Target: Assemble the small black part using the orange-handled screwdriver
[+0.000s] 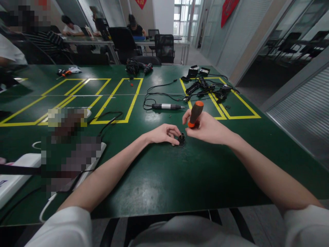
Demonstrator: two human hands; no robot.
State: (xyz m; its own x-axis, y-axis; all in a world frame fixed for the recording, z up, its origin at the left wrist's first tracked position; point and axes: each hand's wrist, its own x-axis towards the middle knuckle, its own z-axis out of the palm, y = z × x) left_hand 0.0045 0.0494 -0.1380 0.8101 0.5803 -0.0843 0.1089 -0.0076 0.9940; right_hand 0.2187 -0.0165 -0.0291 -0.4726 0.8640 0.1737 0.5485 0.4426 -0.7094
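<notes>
My right hand (205, 127) is closed around a screwdriver (196, 112) with a grey handle and orange ends. The handle points up and tilts to the right; its shaft cannot be made out. Left of it, my left hand (164, 133) pinches a small black round part (181, 141) on the table. A short cylindrical piece stands up from this part's flat, disc-like base. Just beyond my hands lies a black and silver electric screwdriver (167, 106), its cable curling behind it.
Black parts and cables (203, 87) lie heaped in a yellow-taped area of the green table (154, 181). A power drill (147, 68) sits at the far edge. Blurred-out devices and white cases (23, 171) are at left. Several people work in the background.
</notes>
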